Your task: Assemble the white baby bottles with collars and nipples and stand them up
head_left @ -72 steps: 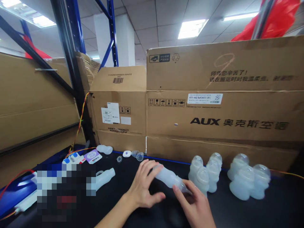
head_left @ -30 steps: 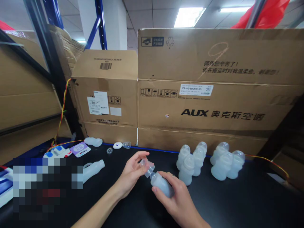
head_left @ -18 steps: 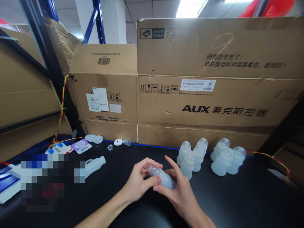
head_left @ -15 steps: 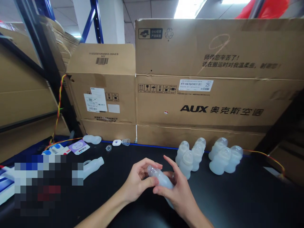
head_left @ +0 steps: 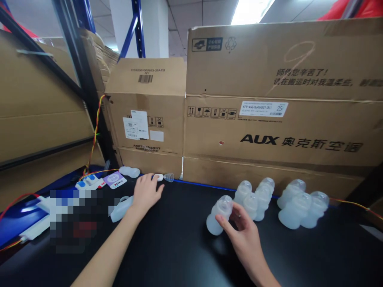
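My right hand [head_left: 242, 225] grips a translucent white baby bottle [head_left: 216, 221] with a clear domed cap, tilted above the black table. My left hand [head_left: 147, 192] stretches toward the back edge, fingers spread and pointing down. Its fingertips come close to a small white oval item [head_left: 159, 177], beside which lies a clear cap [head_left: 169, 177]. What lies under the palm is hidden. Behind my left forearm a translucent bottle with a handle [head_left: 120, 209] rests on its side, partly covered.
Several capped bottles [head_left: 250, 205] stand in a cluster right of centre, with three more [head_left: 295, 211] further right. At the back left lie a white bottle-like piece [head_left: 129, 172], a purple card [head_left: 115, 180] and a power strip [head_left: 90, 182]. Cardboard boxes [head_left: 215, 163] wall the back.
Both hands were together on the bottle. My left hand has let go and moved to the back left, while my right hand has brought the bottle more upright. The view has turned left.
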A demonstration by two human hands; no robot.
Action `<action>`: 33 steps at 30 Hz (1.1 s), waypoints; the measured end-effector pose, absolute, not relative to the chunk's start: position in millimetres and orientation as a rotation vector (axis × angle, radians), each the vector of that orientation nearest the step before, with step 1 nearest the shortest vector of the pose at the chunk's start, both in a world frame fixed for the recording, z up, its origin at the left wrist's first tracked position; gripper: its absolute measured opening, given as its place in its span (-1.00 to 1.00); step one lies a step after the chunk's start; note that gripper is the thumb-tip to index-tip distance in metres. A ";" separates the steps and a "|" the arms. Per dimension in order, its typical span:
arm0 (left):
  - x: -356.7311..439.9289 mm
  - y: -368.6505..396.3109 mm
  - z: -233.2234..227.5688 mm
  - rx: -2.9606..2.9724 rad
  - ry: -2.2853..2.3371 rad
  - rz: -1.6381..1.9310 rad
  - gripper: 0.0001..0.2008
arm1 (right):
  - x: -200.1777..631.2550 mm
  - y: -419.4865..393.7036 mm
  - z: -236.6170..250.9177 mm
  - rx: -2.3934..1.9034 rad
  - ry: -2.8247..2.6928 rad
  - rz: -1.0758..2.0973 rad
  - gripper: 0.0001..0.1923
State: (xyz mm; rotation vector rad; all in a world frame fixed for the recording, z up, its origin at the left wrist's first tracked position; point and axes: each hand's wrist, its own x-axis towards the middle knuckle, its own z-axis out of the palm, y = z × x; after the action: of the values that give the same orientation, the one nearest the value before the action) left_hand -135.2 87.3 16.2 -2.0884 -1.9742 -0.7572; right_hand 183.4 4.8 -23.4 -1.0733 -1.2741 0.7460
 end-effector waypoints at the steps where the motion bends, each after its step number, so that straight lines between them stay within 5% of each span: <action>1: -145.6 90.3 14.2 -2.008 -2.035 -0.707 -0.55 | 184.1 4.9 -22.9 -1.072 -1.303 0.746 -0.48; 6: -163.0 92.9 2.9 -1.828 -2.219 -0.483 -0.46 | 181.0 1.7 -22.2 -1.066 -1.476 0.589 -0.55; 13: -146.6 90.2 6.4 -1.903 -2.262 -0.390 -0.72 | 180.4 1.7 -30.3 -1.179 -1.512 0.402 -0.32; 33: -45.9 41.2 1.2 -2.586 -1.656 -0.861 -0.81 | 178.0 -20.7 -5.6 -0.911 -1.661 -0.209 -0.55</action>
State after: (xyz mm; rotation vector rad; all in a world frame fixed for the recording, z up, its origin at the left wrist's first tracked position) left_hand -45.9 41.2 1.2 -2.5862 -1.6563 -0.8614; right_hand 178.0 -20.7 -5.6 -0.9111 -1.6608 -0.2091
